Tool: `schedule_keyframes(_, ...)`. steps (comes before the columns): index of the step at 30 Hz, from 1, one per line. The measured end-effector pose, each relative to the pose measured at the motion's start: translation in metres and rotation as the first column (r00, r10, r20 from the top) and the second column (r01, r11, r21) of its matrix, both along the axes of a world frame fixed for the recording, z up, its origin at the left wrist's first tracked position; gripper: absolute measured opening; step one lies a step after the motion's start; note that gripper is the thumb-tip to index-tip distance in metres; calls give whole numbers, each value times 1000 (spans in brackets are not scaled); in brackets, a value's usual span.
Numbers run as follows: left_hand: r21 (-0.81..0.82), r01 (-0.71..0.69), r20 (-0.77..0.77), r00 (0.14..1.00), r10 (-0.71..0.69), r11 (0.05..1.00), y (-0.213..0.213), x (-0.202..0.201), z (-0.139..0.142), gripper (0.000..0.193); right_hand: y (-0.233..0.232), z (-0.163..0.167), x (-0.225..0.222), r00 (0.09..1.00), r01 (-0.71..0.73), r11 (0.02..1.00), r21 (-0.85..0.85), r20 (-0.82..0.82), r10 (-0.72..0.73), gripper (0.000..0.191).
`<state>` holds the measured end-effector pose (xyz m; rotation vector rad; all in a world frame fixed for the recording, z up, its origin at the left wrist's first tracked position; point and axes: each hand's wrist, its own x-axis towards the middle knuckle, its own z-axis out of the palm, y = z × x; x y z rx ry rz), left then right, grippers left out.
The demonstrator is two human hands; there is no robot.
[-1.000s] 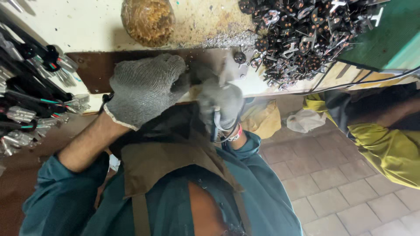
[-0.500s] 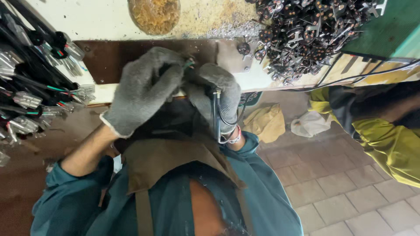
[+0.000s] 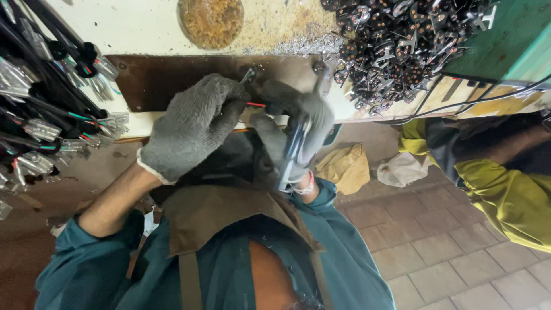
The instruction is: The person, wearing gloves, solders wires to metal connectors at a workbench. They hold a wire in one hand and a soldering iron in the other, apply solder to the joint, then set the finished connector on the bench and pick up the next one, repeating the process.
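Both my hands wear grey knit gloves and meet at the bench's front edge. My left hand (image 3: 192, 126) is closed around a small part with thin red and green wires (image 3: 256, 105) sticking out toward the right. My right hand (image 3: 293, 123) grips a blue-handled hand tool (image 3: 291, 150), its handles running down past my wrist. The tool's jaws sit at the wires between the two hands, hidden by my fingers.
A pile of small dark metal parts (image 3: 402, 40) lies at the bench's right. A bundle of cables with silver terminals (image 3: 46, 109) lies at left. A round rusty disc (image 3: 210, 20) sits at the back. Another person's yellow sleeve (image 3: 505, 195) is at right, above the brick floor.
My hands have drawn closer together and lower in view, from above the bench edge to in front of it. The red wire now shows between them.
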<state>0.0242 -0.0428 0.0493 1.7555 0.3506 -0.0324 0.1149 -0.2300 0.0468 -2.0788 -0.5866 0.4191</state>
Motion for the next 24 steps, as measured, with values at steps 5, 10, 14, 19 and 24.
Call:
schedule_keyframes(5, -17, 6, 37, 999, -5, 1000, -5, -1, -1, 15, 1, -5, -4, 978, 168, 944, 283, -171, -122, 63)
schedule_keyframes(10, -204, -154, -42, 988, 148, 967, -14, 6, -3, 13, 1, -1, -6, 993, 96, 994, -53, -69, -100, 40)
schedule_keyframes(14, 20, -81, -26, 996, 81, 997, -15, 5, -6, 14, 16, 5, 4, 813, 455, 878, 146, -470, -343, 43)
schedule_keyframes(19, 187, 49, 60, 996, -61, 981, -9, 5, -10, 13, 21, 13, 19, 991, -16, 996, -93, 128, 28, 47)
schedule_keyframes(24, 53, -34, 17, 999, 33, 998, -8, 11, -5, 14, 16, 7, 17, 995, 83, 997, -1, -63, -83, 34)
